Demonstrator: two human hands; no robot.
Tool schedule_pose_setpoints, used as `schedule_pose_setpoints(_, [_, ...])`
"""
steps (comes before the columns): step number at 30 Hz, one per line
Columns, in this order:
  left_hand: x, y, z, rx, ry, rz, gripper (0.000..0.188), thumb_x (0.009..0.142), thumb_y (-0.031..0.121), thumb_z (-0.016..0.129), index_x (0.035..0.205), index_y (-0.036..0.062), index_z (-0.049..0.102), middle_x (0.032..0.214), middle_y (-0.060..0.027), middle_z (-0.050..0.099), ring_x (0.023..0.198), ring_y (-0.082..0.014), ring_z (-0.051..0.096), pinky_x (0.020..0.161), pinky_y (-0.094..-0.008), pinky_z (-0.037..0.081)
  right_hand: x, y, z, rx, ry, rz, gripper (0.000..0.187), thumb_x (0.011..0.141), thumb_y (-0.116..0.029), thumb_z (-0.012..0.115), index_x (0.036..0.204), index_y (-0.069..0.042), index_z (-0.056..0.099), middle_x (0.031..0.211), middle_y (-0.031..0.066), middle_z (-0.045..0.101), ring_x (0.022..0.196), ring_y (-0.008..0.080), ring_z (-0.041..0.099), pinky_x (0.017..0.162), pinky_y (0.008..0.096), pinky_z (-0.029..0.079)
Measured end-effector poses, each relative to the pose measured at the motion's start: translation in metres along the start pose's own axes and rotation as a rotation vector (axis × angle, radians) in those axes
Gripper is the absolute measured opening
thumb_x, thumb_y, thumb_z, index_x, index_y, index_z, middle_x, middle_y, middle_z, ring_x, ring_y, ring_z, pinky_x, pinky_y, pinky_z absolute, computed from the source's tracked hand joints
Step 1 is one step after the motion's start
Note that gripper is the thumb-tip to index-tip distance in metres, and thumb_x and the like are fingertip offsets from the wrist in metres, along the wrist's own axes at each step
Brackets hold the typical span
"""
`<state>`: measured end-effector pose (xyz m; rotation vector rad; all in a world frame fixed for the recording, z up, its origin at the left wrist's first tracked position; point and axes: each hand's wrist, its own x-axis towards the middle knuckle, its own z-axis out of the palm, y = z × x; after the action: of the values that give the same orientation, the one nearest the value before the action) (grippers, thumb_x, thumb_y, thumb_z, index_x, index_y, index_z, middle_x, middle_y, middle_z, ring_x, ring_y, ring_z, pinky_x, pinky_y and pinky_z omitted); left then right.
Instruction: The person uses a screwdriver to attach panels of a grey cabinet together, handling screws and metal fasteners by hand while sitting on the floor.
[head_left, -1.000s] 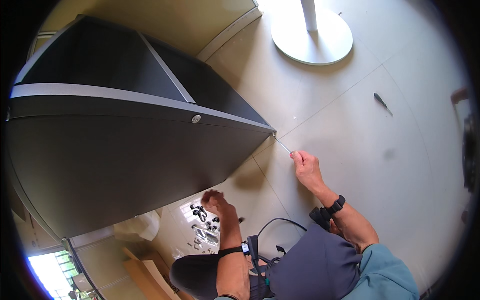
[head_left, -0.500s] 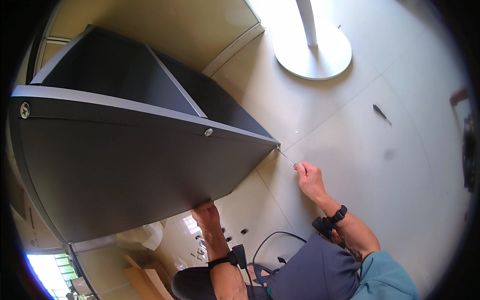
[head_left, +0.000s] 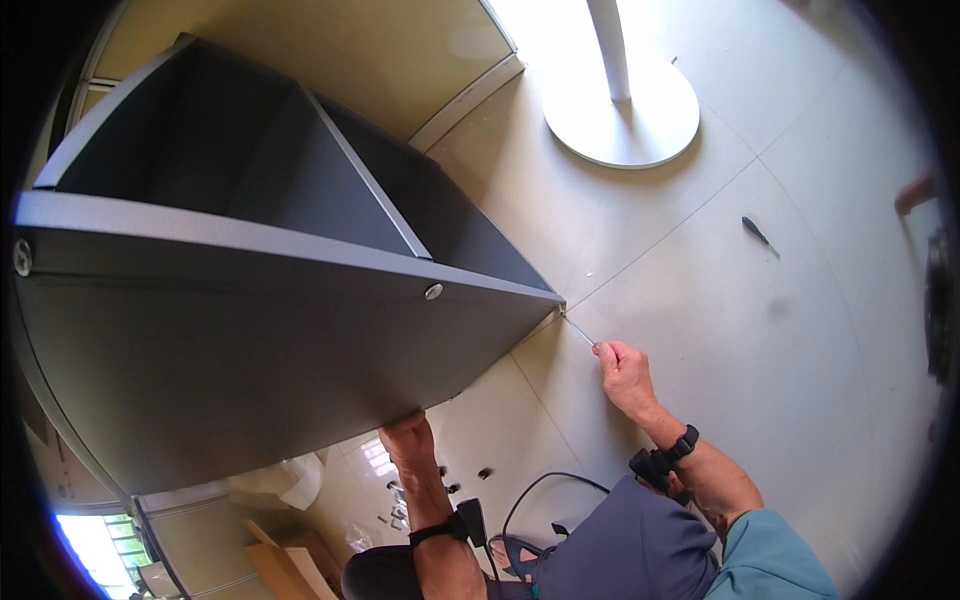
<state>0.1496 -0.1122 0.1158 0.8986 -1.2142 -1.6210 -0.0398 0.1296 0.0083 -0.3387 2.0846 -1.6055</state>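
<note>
A dark grey shelf unit (head_left: 230, 360) with silver-grey front edges stands tilted across the left and middle. My left hand (head_left: 408, 436) grips its lower edge, with the fingertips hidden by the panel. In the closed fist of my right hand (head_left: 626, 378) is a screwdriver (head_left: 580, 330); only its thin metal shaft shows, and its handle is covered. The shaft's tip meets a small screw fitting (head_left: 562, 309) at the unit's right corner. Two more cross-head screws sit along the same side panel, a middle one (head_left: 433, 291) and a far-left one (head_left: 22, 257).
A second, black-handled screwdriver (head_left: 757, 234) lies on the tiled floor to the right. Behind it stands a white pole's round base (head_left: 620, 130). Small hardware (head_left: 398, 505), a cardboard piece (head_left: 285, 570) and a black cable (head_left: 530, 484) are near my legs.
The shelf unit's side panel sits slightly lower and larger in the picture. My right hand has come slightly down with the screwdriver, whose tip stays at the corner. My left hand keeps its grip.
</note>
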Motion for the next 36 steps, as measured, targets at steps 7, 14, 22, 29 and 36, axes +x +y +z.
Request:
schedule_pose_setpoints(7, [0.029,-0.005,0.002,-0.007,-0.055,0.021,0.049,0.047,-0.01,0.054,0.093,0.006,0.057,0.089,0.0008,0.051,0.083,-0.0169,0.05,0.073,-0.0278,0.043,0.007,0.002,0.006,0.044,0.045,-0.002,0.03,0.096,-0.024,0.052,0.088,0.002,0.065,0.058,0.0189,0.049,0.048,0.0247,0.045,0.051,0.0373,0.04])
schedule_pose_setpoints(14, [0.037,-0.007,0.014,-0.031,-0.062,0.057,0.05,0.046,-0.01,0.055,0.093,0.0064,0.058,0.09,-0.0001,0.053,0.084,-0.018,0.051,0.076,-0.0277,0.044,0.017,0.0,0.013,0.051,0.087,-0.03,0.032,0.096,-0.024,0.052,0.085,0.003,0.064,0.058,0.0203,0.048,0.049,0.0284,0.044,0.052,0.0388,0.04])
schedule_pose_setpoints(22, [0.047,-0.03,-0.031,0.139,0.017,0.018,0.039,0.061,-0.006,0.06,0.098,0.0077,0.058,0.091,-0.0016,0.057,0.086,-0.0182,0.055,0.073,-0.0313,0.046,0.021,-0.006,0.016,0.024,0.083,-0.026,0.032,0.096,-0.025,0.051,0.085,0.002,0.064,0.06,0.0204,0.049,0.051,0.0308,0.046,0.052,0.0402,0.041])
schedule_pose_setpoints(29, [-0.033,-0.081,0.036,0.331,0.608,-0.202,0.019,0.08,0.003,0.06,0.097,0.0068,0.053,0.081,-0.0064,0.059,0.074,-0.0182,0.058,0.066,-0.0326,0.05,0.019,-0.006,0.021,0.073,0.132,-0.005,0.032,0.097,-0.025,0.052,0.083,0.001,0.063,0.059,0.02,0.048,0.05,0.0295,0.046,0.051,0.0392,0.04])
schedule_pose_setpoints(36, [-0.013,-0.123,0.12,0.268,-0.111,-0.595,0.022,0.089,0.011,0.063,0.107,-0.0018,0.064,0.092,-0.0134,0.067,0.078,-0.0235,0.065,0.067,-0.0341,0.054,0.018,-0.001,0.028,0.098,0.191,0.02,0.031,0.098,-0.025,0.052,0.084,0.0,0.064,0.057,0.0179,0.049,0.048,0.0263,0.047,0.05,0.0385,0.04])
